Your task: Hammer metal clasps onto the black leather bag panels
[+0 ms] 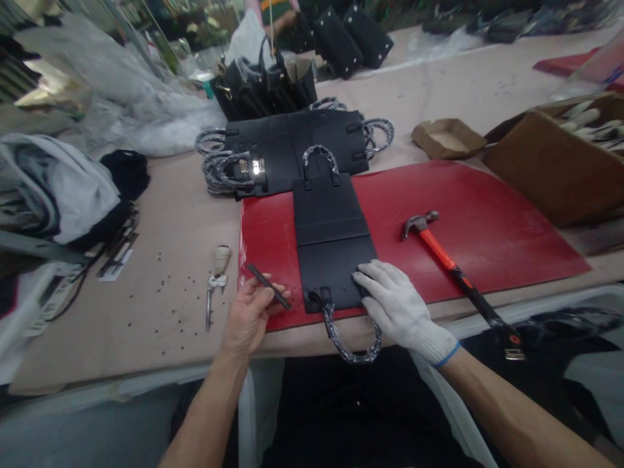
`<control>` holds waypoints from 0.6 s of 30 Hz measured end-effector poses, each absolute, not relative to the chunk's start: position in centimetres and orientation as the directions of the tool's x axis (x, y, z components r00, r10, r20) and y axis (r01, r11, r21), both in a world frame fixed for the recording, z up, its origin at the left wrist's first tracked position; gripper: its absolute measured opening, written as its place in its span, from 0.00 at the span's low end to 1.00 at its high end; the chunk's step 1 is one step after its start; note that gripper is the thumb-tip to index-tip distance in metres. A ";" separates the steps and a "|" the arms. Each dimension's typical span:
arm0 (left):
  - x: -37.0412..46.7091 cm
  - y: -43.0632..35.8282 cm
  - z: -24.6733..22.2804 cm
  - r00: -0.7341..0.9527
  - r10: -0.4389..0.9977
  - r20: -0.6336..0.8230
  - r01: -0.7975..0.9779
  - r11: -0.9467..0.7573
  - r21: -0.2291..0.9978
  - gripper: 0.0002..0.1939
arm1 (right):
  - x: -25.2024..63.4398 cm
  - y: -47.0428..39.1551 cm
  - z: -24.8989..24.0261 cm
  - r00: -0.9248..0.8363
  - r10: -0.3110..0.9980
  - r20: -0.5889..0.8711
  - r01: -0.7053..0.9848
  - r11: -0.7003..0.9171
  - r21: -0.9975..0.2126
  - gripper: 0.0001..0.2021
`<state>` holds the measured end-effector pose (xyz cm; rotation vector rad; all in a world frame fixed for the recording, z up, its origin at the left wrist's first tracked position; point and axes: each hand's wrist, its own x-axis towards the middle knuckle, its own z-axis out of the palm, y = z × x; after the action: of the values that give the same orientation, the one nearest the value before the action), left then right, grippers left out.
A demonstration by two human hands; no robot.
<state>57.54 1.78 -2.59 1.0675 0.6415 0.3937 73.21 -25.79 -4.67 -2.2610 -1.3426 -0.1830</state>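
Note:
My bare left hand holds a short dark metal punch between thumb and fingers, tilted over the left edge of a red mat. My right hand, in a white knit glove, lies with its fingers spread on the lower right part of a black bag panel. The panel lies flat on the mat, creased across its middle. A plastic-wrapped handle is fixed at each end; the near handle hangs past the table edge. Right of the glove lies a claw hammer with a red and black handle.
Stacked black panels with wrapped handles lie behind the mat. A tool with a wrapped grip and small dark bits lie at left. Cardboard boxes stand at right. Black bags and another person's arm are at the back.

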 end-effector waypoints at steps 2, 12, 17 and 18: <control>59.4 -0.7 -3.2 0.808 0.550 -0.208 -0.030 0.392 0.919 0.25 | 73.2 -25.8 -4.7 0.504 0.785 0.360 0.854 -0.390 -0.345 0.22; 61.8 -5.4 -4.5 0.857 0.487 0.168 -0.069 -0.215 0.974 0.06 | 73.2 -25.8 -4.5 0.511 0.791 0.337 0.848 -0.398 -0.350 0.22; 61.1 -5.8 -5.6 0.844 0.497 0.199 -0.049 -0.299 0.953 0.07 | 73.2 -25.8 -4.6 0.529 0.779 0.336 0.832 -0.400 -0.385 0.23; 61.1 -5.9 -5.6 0.838 0.503 0.212 -0.052 -0.312 0.949 0.07 | 73.2 -25.8 -4.6 0.530 0.778 0.337 0.831 -0.400 -0.386 0.23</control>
<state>61.06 -5.88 -5.63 1.8135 0.3431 0.5744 73.18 -25.80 -4.57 -2.2613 -1.3047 -0.1390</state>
